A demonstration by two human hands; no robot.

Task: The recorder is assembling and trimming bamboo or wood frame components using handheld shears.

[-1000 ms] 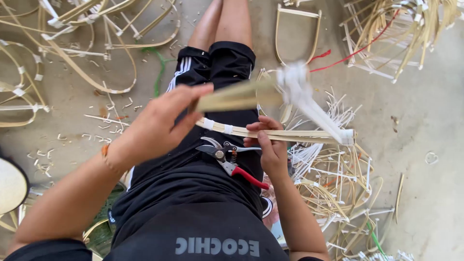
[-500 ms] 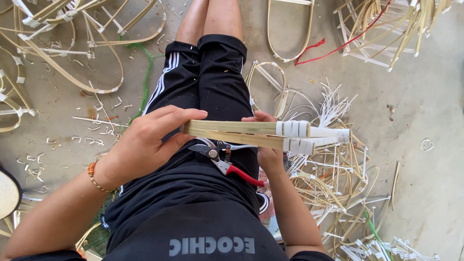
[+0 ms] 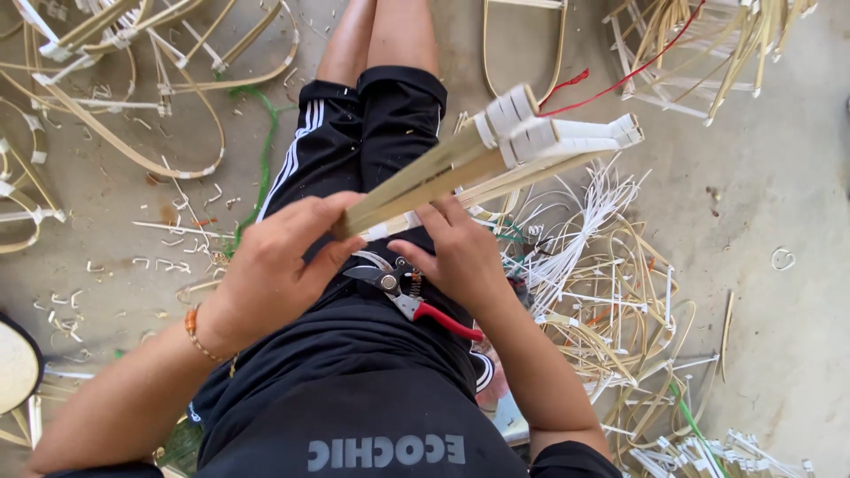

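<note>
I sit on the floor with a bundle of flat bamboo strips held over my lap. White tape wraps bind its far ends, which point up and to the right. My left hand grips the bundle's near end. My right hand supports the strips from below, fingers curled on them. Red-handled pruning shears lie on my black shorts, just under both hands.
Bent bamboo hoops lie on the concrete floor at the left. A heap of cut strips and white plastic ties sits at my right. More bamboo frames with a red cord lie at the top right. Small offcuts scatter the floor at the left.
The bundle has swung from level to tilted, its taped ends now raised up and to the right. Both hands have shifted along the strips; the shears stay on my lap.
</note>
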